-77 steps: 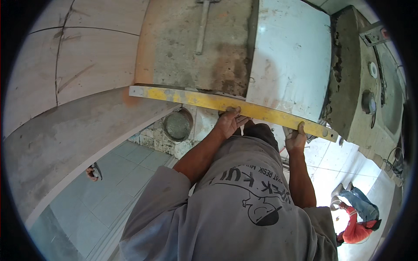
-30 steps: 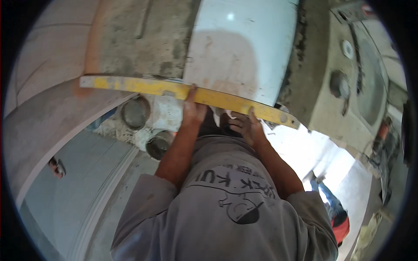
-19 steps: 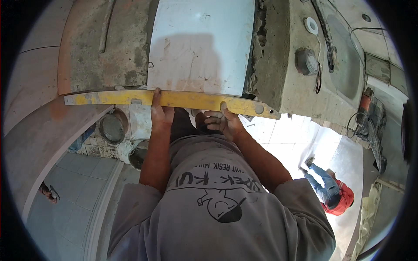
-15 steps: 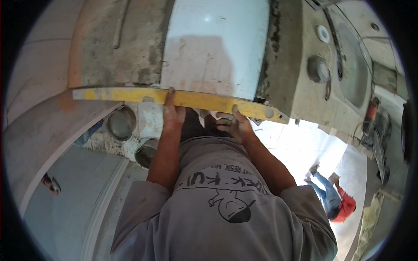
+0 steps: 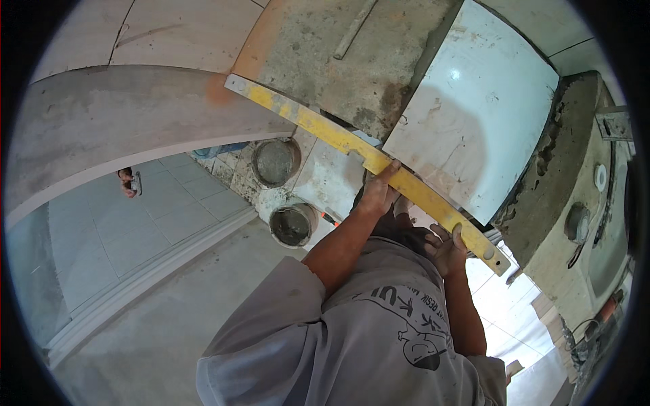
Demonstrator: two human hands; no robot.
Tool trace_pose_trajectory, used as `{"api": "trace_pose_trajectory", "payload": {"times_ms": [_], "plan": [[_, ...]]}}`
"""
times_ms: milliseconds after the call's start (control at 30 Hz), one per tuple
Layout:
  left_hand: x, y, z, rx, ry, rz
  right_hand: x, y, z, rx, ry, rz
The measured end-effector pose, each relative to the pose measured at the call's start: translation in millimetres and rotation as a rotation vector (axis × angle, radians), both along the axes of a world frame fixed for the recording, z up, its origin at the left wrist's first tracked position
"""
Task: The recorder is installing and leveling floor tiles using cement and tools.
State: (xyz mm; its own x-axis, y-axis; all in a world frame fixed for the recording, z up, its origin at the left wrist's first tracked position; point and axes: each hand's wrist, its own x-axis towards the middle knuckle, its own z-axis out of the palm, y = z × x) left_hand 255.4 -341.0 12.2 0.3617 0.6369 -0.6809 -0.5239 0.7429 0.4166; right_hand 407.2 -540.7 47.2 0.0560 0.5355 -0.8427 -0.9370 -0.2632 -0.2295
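On the head camera, the only view reaching me, I have a long yellow bar [image 5: 371, 154] slanting across the middle, its left end farther from the body than its right. It is flat-faced, its paint scuffed with grey patches; the left tip shows bare pale metal, a small notch breaks the lower edge near the middle, and a round grey disc and a small hole sit near the right tip. It runs along the near edges of a rough concrete tabletop [image 5: 318, 81] and a smudged white panel [image 5: 474, 115], its left tip beside an orange stain [image 5: 219, 89]; whether its whole length touches those edges I can't tell. The left hand [image 5: 378, 196] grips it right of the middle, a fingertip lying over the yellow face and the other fingers partly hidden. The right hand [image 5: 447, 254] pinches it farther along, thumb on the face, the other fingers curled and slightly spread at the lower edge. As for writing, I see dark hand-drawn-style capitals and a smaller printed line across the grey shirt [image 5: 325, 325], creased by the cloth, above a black cartoon figure [image 5: 423, 348] with a rounded body.
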Motion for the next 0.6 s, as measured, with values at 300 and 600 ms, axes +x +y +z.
{"api": "trace_pose_trajectory", "payload": {"times_ms": [300,600], "plan": [[-1,-3,6,-0.021,0.034,0.011,0,-1,2,0.041,0.001,-0.008],[1,7,0,0.056,0.02,0.006,9,11,-2,0.005,-0.036,0.034]]}}
